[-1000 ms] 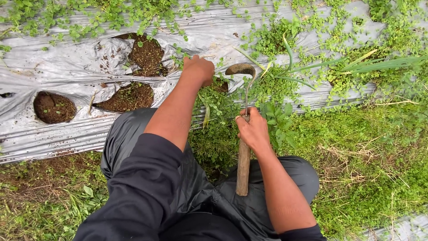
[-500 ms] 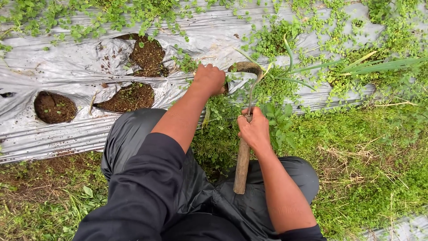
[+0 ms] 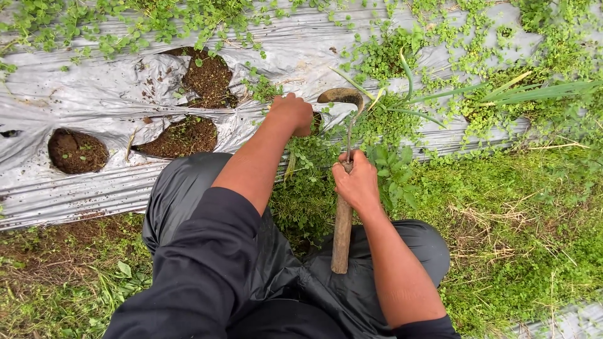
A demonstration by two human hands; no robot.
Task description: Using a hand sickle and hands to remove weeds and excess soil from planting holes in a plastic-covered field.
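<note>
My right hand point(image 3: 358, 182) grips the wooden handle point(image 3: 342, 235) of a small hand hoe. Its curved metal blade point(image 3: 341, 96) rests on the silver plastic mulch sheet point(image 3: 81, 94), at the edge of a planting hole. My left hand point(image 3: 293, 113) is closed down in the weeds point(image 3: 308, 169) just left of the blade, fingers hidden among the leaves. I squat in dark trousers, knees to either side of the handle.
Three open holes with dark soil point(image 3: 207, 78) point(image 3: 182, 135) point(image 3: 76, 150) lie in the sheet to the left. Creeping weeds cover the sheet's far and right parts, with long grass blades point(image 3: 534, 93) at right. Grass and bare earth lie nearby.
My left hand has pulled back toward me from the hole beside the blade into the weeds. The hoe and my right hand have shifted slightly.
</note>
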